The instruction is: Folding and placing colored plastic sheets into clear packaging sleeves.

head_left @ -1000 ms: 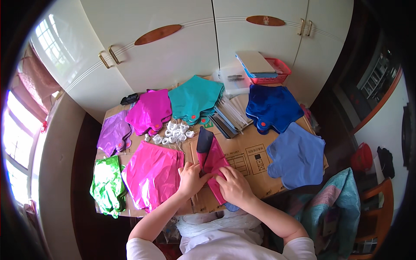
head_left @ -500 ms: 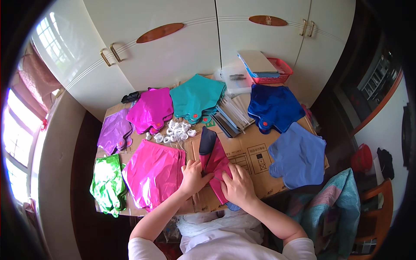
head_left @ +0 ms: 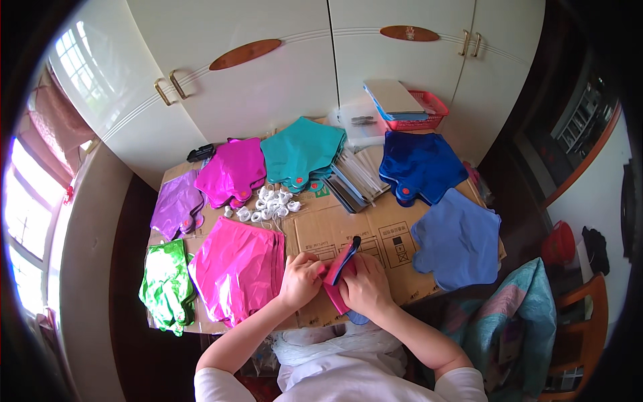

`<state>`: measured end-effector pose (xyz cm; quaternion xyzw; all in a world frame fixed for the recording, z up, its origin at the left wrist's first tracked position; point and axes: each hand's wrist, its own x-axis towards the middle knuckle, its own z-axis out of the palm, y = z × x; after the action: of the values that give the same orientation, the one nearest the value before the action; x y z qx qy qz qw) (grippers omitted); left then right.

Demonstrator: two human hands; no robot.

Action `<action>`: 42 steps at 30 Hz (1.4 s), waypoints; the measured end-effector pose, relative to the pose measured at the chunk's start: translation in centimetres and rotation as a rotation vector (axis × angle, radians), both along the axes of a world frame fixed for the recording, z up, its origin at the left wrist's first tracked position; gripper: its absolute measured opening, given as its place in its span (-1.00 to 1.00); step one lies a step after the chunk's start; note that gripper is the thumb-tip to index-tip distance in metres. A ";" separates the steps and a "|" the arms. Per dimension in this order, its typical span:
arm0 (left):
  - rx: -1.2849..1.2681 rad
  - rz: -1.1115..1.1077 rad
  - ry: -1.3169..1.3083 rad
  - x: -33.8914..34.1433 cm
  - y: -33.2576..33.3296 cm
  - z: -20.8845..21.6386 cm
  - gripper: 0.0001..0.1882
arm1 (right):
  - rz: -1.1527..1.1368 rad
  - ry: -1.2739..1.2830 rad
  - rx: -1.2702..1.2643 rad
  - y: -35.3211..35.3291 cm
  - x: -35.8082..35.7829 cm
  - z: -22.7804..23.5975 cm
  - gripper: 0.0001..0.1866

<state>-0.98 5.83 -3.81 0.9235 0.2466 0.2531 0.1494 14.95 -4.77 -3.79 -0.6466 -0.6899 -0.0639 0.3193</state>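
Observation:
Both hands grip a folded magenta foil piece (head_left: 333, 295) with a dark blue end bent upward toward me between them. It looks like a flat foil balloon being doubled over. My left hand (head_left: 301, 280) has its fingers curled at the piece's left side. Its fingertips are partly hidden. My right hand (head_left: 366, 285) closes around the right side. Under the near end, a bit of periwinkle foil (head_left: 359, 319) shows at the cardboard's edge. Left of my left hand lies a stack of pink foil sheets (head_left: 238, 268).
Flattened cardboard (head_left: 315, 231) covers the table. Around it lie purple (head_left: 175, 201), magenta (head_left: 231, 171), teal (head_left: 301, 151), navy (head_left: 425, 164), periwinkle (head_left: 459, 241) and green (head_left: 165, 281) foil stacks. White string bundles (head_left: 270, 203), pale sticks (head_left: 358, 175) and a red basket (head_left: 432, 110) stand farther back.
The magenta piece's far, dark end lay flat, pointing away; now it is folded up and back toward me. My left fingers have curled in on it.

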 end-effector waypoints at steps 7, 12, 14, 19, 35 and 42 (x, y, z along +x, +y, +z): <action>0.060 -0.057 0.013 -0.2 -1.0 0.2 -0.54 | 0.009 -0.079 -0.106 -0.3 0.2 -1.3 -0.67; 0.101 -0.150 0.118 -1.0 -0.7 0.4 -0.49 | -0.016 0.319 0.026 -1.0 0.2 0.8 -0.66; 0.101 -0.154 0.168 -1.3 -0.8 0.7 -0.49 | 0.029 0.315 -0.037 -1.6 1.8 0.9 -0.66; 0.090 -0.166 0.174 -1.3 -0.6 0.5 -0.49 | 0.291 0.350 -0.361 1.6 7.6 1.3 -0.68; 0.144 -0.243 0.342 -2.1 -0.3 1.1 -0.47 | 0.522 -0.280 0.155 5.0 7.4 -0.4 -0.85; 0.182 -0.264 0.342 -2.6 -0.1 0.8 -0.49 | 0.497 -0.319 0.074 4.5 7.5 0.4 -0.80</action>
<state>-3.58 5.68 -2.99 0.9868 0.1215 0.0925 0.0536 22.41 -0.23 -3.39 -0.4276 -0.8657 -0.1096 0.2360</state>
